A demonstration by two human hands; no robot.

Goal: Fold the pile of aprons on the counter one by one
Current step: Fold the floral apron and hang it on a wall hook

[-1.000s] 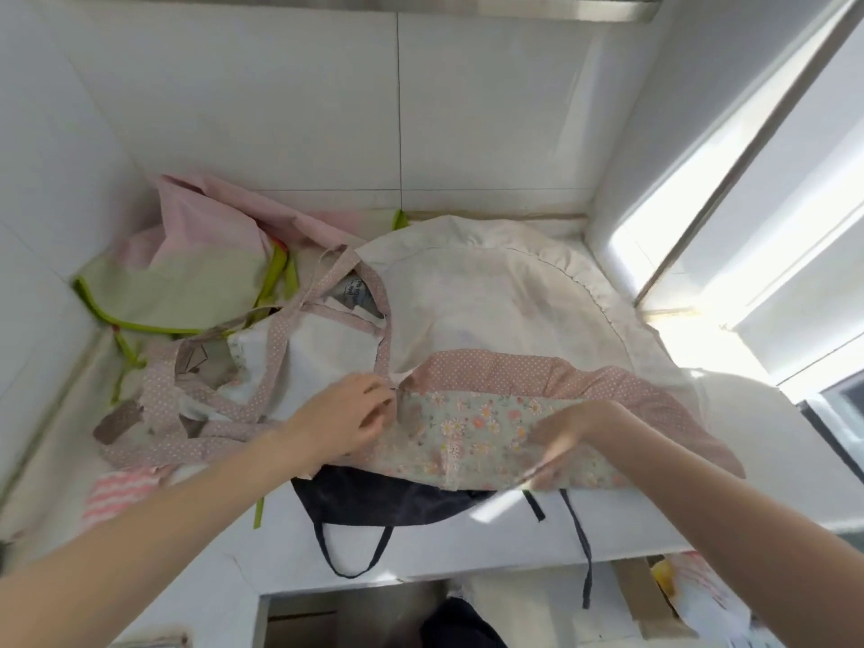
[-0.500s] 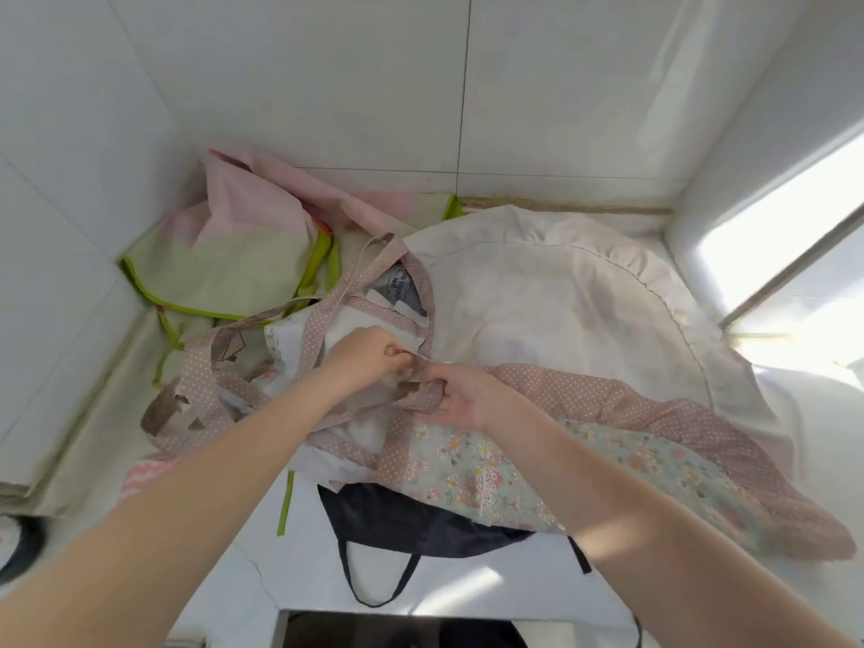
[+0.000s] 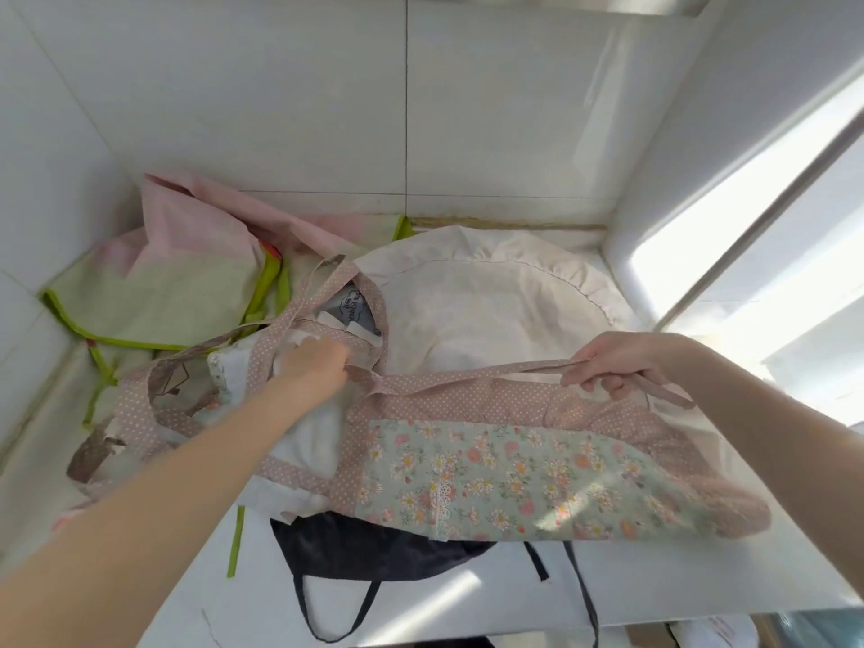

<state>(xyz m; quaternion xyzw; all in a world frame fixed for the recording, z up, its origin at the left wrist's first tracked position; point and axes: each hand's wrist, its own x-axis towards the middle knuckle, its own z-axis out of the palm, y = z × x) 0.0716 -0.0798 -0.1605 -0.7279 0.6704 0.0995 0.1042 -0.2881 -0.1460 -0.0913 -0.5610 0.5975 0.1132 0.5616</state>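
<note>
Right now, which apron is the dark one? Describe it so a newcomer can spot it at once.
Start at the white counter and go to its near edge. Under the floral apron a dark navy apron pokes out, its thin ties hanging over the edge. It is the only dark, plain cloth; the other aprons are pale pink, green or white.

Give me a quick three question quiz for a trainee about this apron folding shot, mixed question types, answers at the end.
1. True or false: the right hand pinches a dotted pink strap.
2. Which apron hangs over the front edge of the counter? A) dark apron B) green-trimmed apron C) the floral apron
3. Fill in: the left hand holds the floral apron near its ____ end.

Key: 1 true; 2 A; 3 left
</note>
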